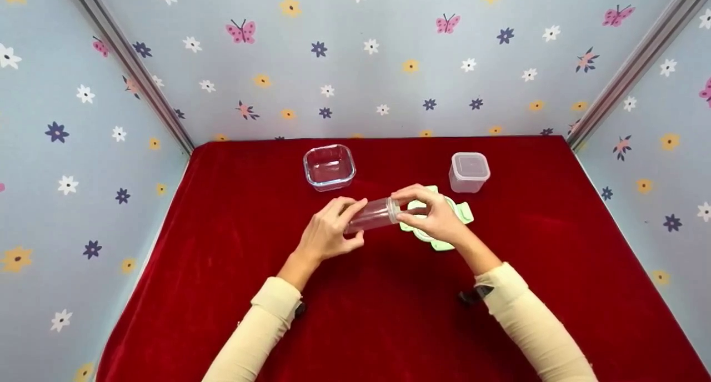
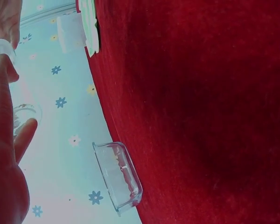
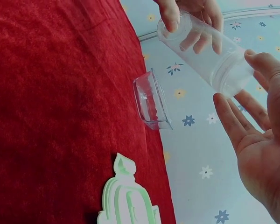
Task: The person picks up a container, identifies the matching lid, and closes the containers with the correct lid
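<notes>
A clear cylindrical jar (image 1: 375,215) is held sideways above the cloth, tilted in the right wrist view. My left hand (image 1: 328,229) grips its bottom end, thumb and fingers on opposite sides. At the other end, the fingertips and thumb of my right hand (image 1: 436,215) pinch the jar's translucent lid (image 3: 235,77). The lid sits on the jar's mouth. Through the clear wall the jar looks empty. Behind my right hand lies a pale green lid with side flaps (image 1: 465,212), partly hidden by that hand.
A square glass container (image 1: 316,183) without a lid stands at the back, left of centre. To the back right is a small translucent plastic container (image 1: 467,183) with its lid on. Red cloth (image 1: 222,215) covers the table, and flowered panels (image 1: 355,60) enclose it.
</notes>
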A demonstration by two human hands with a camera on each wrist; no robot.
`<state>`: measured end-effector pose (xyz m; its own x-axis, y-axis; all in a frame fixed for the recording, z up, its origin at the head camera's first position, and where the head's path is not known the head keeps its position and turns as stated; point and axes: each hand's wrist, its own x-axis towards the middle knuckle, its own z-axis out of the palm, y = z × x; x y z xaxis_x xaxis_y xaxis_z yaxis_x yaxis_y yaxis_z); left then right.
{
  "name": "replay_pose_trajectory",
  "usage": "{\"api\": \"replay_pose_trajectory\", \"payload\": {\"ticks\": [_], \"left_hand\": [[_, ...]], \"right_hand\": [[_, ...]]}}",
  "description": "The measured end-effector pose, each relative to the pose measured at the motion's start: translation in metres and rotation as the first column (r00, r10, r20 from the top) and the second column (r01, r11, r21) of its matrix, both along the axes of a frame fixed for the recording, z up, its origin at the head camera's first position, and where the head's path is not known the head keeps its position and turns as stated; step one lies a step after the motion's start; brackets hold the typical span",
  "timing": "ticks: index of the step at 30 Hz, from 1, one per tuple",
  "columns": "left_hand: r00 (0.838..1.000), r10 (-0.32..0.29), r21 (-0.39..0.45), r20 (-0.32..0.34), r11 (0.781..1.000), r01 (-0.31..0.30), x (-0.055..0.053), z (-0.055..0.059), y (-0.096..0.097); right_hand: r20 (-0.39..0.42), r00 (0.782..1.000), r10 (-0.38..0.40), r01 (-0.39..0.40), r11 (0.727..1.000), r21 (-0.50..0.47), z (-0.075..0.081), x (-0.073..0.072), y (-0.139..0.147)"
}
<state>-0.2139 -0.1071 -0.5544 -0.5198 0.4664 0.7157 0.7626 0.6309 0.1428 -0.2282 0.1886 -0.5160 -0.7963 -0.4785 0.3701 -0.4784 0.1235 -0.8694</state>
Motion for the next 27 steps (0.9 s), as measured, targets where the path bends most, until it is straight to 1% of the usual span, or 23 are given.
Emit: {"api": "replay_pose_trajectory", "payload": {"ticks": [2,5,12,15,19,21,27], "left_hand": [[0.999,0.012,0.0,-0.031,1.0,-0.012,0.0004,-0.0013,0.0006],[0.998,0.024,-0.002,-0.057,1.0,-0.024,0.0011,-0.0018,0.0015],[0.997,0.045,0.005,-0.067,0.999,-0.045,0.0014,-0.0047,0.0034],[0.996,0.051,0.009,-0.069,0.999,-0.05,0.0017,-0.0052,0.0044],[0.997,0.054,0.012,-0.063,0.998,-0.054,0.0025,-0.0051,0.0062],[0.997,0.057,0.013,-0.05,0.998,-0.056,0.0028,-0.0051,0.0073],[0.998,0.065,0.013,0.025,0.998,-0.065,0.0021,-0.0053,0.01]], "right_hand": [[0.01,1.0,-0.007,0.007,1.0,-0.004,0.0001,0.0002,-0.0003],[0.026,1.0,-0.013,0.013,1.0,-0.017,-0.0003,0.0002,-0.0011],[0.016,1.0,-0.014,0.015,1.0,-0.024,-0.0011,0.0001,-0.0017],[0.032,0.999,-0.012,0.013,1.0,-0.022,-0.0008,0.0001,-0.0016],[0.048,0.999,-0.02,0.02,1.0,-0.01,-0.0006,-0.0006,-0.0009],[0.039,0.999,-0.024,0.024,1.0,0.0,-0.0005,-0.0014,-0.0004],[0.005,0.999,-0.034,0.034,0.999,0.017,-0.0003,-0.004,0.0004]]}}
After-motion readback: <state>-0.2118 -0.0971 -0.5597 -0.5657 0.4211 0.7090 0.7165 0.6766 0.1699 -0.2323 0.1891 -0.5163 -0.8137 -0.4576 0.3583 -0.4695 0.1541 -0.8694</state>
